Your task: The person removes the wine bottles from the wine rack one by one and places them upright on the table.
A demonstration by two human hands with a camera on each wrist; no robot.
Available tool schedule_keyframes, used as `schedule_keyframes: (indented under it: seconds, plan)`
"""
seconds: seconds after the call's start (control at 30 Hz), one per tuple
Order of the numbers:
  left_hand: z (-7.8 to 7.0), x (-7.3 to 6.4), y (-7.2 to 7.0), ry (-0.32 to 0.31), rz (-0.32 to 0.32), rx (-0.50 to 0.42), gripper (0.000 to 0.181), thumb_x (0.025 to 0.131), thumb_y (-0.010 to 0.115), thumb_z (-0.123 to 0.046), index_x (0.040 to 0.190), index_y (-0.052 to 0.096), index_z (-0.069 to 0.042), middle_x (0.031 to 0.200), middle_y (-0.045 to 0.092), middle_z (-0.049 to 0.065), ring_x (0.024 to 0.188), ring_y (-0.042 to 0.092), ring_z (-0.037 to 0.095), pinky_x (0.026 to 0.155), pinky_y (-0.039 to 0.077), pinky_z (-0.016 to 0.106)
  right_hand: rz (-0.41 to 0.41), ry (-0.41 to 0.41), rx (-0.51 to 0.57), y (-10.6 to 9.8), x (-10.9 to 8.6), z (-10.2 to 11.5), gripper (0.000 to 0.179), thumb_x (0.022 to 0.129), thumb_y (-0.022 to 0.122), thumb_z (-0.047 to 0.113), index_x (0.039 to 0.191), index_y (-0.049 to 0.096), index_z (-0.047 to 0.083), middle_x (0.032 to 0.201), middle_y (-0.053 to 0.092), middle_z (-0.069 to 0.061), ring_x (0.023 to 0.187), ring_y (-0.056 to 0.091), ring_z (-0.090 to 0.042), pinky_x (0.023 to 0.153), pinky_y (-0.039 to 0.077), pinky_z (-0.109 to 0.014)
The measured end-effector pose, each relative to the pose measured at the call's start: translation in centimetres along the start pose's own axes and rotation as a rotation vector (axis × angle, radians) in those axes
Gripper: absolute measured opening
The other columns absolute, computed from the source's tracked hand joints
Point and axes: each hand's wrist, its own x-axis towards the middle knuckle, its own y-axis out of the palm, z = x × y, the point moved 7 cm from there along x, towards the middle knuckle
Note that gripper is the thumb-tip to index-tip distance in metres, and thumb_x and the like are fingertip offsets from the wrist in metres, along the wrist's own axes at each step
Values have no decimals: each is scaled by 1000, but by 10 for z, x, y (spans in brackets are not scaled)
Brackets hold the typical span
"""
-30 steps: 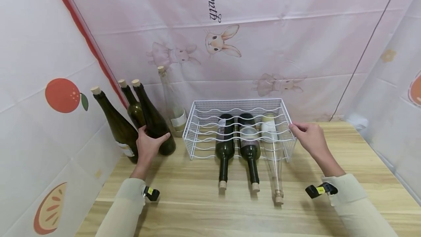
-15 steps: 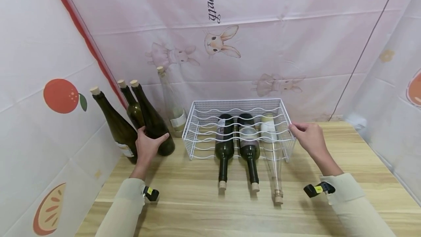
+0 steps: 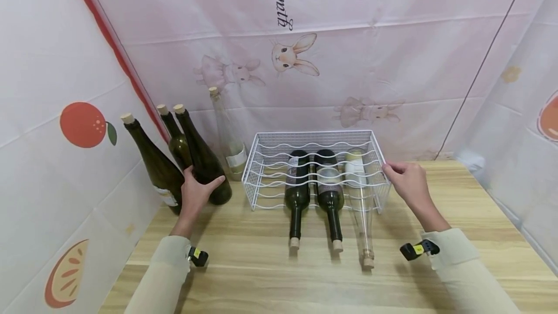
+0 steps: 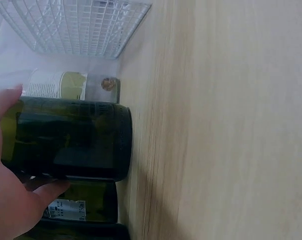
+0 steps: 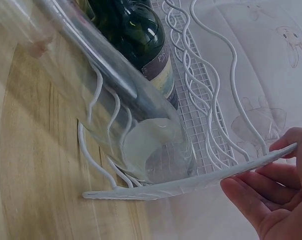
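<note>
Bottles (image 3: 202,159) number seven: three in one rack (image 3: 305,138), four beside it.

Both sleeved arms reach forward, the left forearm (image 3: 159,275) and right forearm (image 3: 472,270) slanting inward toward the rack (image 3: 314,136). Left of the rack, the left hand (image 3: 196,194) holds a wide grip, thumb stretched rackward. The right hand (image 3: 409,181) pinches the rack's right edge between thumb and fingers.
</note>
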Motion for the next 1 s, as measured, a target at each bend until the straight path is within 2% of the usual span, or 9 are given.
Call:
schedule_keyframes:
  seconds: [0.13,0.2,0.27,0.37,0.43,0.63,0.87,1.0]
  plan:
    - [-2,-3,-2,4,6,12,116,79,86,-55,163,22,-6,164,37,25,151,39,41,121,37,60,-57,-26,-19,2,2,2,36,99,62,25,117,76,-2,106,77,-24,84,70,-9,60,47,-5]
    - [-3,-5,-3,11,6,14,115,80,86,-54,163,23,-6,164,37,24,151,39,40,122,36,60,-80,-39,-31,2,3,3,34,98,62,25,115,77,-1,103,77,-23,81,66,-4,59,44,-4]
    - [-5,-7,-6,14,0,10,114,80,86,-54,163,24,-7,164,39,23,151,40,39,122,36,58,-96,-42,-33,3,3,4,33,98,63,24,114,78,-1,102,78,-22,84,69,-10,61,43,-2]
    - [-7,-9,-10,25,-16,-12,111,80,86,-52,163,26,-10,164,40,19,151,40,36,123,37,56,-105,-38,-25,3,3,5,33,98,62,24,113,78,-1,103,77,-23,93,73,-25,63,41,0]
    - [-9,-10,-13,33,-27,-23,108,80,86,-51,163,28,-12,164,40,17,151,41,34,122,37,55,-104,-29,-17,3,3,5,33,97,62,24,113,78,0,104,77,-23,96,73,-29,64,41,0]
    - [-12,-16,-13,57,-26,-52,105,82,85,-52,163,28,-16,162,43,15,145,49,34,116,45,54,-110,-3,-27,0,2,2,33,97,62,27,113,79,2,104,78,-21,89,70,-13,63,42,-2]
    - [-11,-28,-17,89,-48,-117,98,85,84,-48,160,33,-12,158,46,15,138,55,35,108,52,53,-108,-4,-26,-1,0,1,34,98,62,28,114,79,3,105,78,-21,93,70,-17,64,40,-1]
    - [-14,-41,-21,115,-73,-123,89,88,82,-44,157,38,-9,153,48,19,134,56,38,105,53,53,-110,-1,-28,0,-1,0,33,97,63,26,113,79,3,105,78,-20,88,67,-8,64,41,-1]
